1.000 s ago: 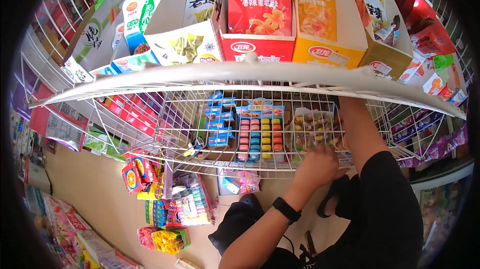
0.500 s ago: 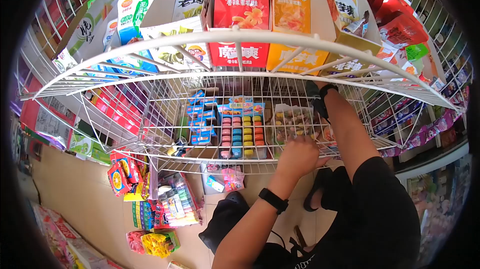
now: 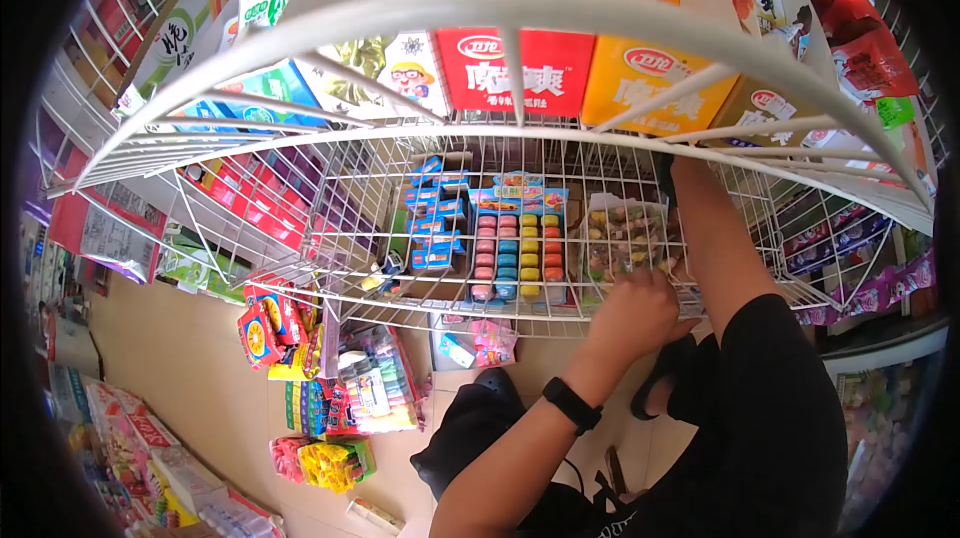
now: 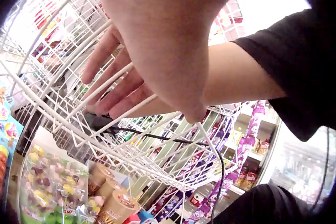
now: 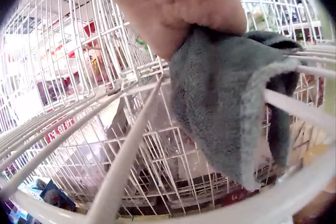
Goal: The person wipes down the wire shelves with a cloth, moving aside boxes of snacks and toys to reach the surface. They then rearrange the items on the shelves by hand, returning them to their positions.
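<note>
In the head view my left hand (image 3: pixel 635 313) is at the front edge of the lower wire basket (image 3: pixel 470 310). The left wrist view shows its fingers (image 4: pixel 118 85) hooked over the white wires, the thumb on the near side. My right arm reaches behind the upper rack at the basket's right side, its hand mostly hidden in the head view. The right wrist view shows my right hand (image 5: pixel 178 8) holding a grey-green cloth (image 5: pixel 215 98), which drapes over a white wire (image 5: pixel 299 108). Bagged sweets (image 3: pixel 625 228) lie in the basket near my left hand.
Macaron-like sweets (image 3: pixel 507 263) and small blue boxes (image 3: pixel 430 228) fill the basket's middle and left. Above, a rack rim (image 3: pixel 590 13) curves in front of snack boxes (image 3: pixel 515 78). Candy packs (image 3: pixel 380 383) stand at lower left; purple packets (image 3: pixel 880 288) hang right.
The head view has shifted, and the upper rack's rim now looms larger and higher. My left hand stays at the basket edge; my right arm still reaches into the rack with little visible movement.
</note>
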Available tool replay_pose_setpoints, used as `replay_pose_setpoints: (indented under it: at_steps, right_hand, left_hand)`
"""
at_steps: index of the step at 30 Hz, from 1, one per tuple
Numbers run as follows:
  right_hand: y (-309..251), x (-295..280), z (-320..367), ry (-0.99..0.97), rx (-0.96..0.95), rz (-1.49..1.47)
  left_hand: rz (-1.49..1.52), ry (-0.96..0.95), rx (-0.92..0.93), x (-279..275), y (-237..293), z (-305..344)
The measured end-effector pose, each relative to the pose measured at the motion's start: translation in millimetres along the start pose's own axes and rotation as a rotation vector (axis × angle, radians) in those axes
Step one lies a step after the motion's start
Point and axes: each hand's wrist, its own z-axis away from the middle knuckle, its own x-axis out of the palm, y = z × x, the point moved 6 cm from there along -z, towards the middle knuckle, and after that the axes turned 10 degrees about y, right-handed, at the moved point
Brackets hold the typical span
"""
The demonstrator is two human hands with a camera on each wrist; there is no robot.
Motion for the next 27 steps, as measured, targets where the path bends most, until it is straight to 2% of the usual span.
replay_pose_setpoints:
  at_steps: [5, 8, 10, 12, 13, 15, 16, 18, 20, 22, 23, 24, 25, 27]
  right_hand:
    - [5, -1, 13, 0.018, -0.122, -0.001]
    - [1, -14, 20, 0.024, -0.313, -0.047]
    - [-7, -27, 28, -0.117, -0.452, -0.213]
    - [7, -12, 27, -0.431, -0.242, -0.222]
    - [8, -24, 27, -0.422, -0.239, -0.216]
    - [-1, -54, 52, -0.708, -0.368, -0.236]
    - [-5, -75, 55, -0.701, -0.366, -0.224]
    - [-11, -102, 69, -0.859, -0.319, -0.145]
    - [-8, -119, 71, -0.827, -0.380, -0.107]
    - [-8, -136, 75, -0.937, -0.420, -0.198]
    - [-8, -141, 68, -1.024, -0.442, -0.145]
    - [-5, -143, 57, -1.025, -0.448, -0.125]
    - [3, -147, 39, -0.859, -0.421, -0.167]
    - [27, -143, 6, -0.388, -0.316, -0.237]
  left_hand:
    - [-0.021, 0.040, 0.036, 1, 0, 0]
    - [-0.011, 0.058, 0.038, -2, 1, -1]
    - [-0.011, 0.053, 0.046, -2, 1, 0]
    - [0.002, 0.057, 0.037, 1, -1, -1]
    - [-0.017, 0.031, 0.033, 3, -1, -1]
    - [-0.009, 0.048, 0.047, 0, 0, 0]
    - [-0.008, 0.062, 0.054, -1, 0, -1]
    - [-0.007, 0.060, 0.054, -2, 1, -2]
    - [-0.051, -0.066, 0.011, 0, -1, -3]
    - [-0.053, -0.033, 0.020, 1, 0, -2]
    - [-0.056, -0.002, 0.022, 0, 0, -2]
    - [-0.057, -0.005, 0.025, 1, 0, -1]
    - [-0.051, 0.005, 0.035, 0, 0, -2]
    - [-0.048, 0.010, 0.038, 1, -1, -1]
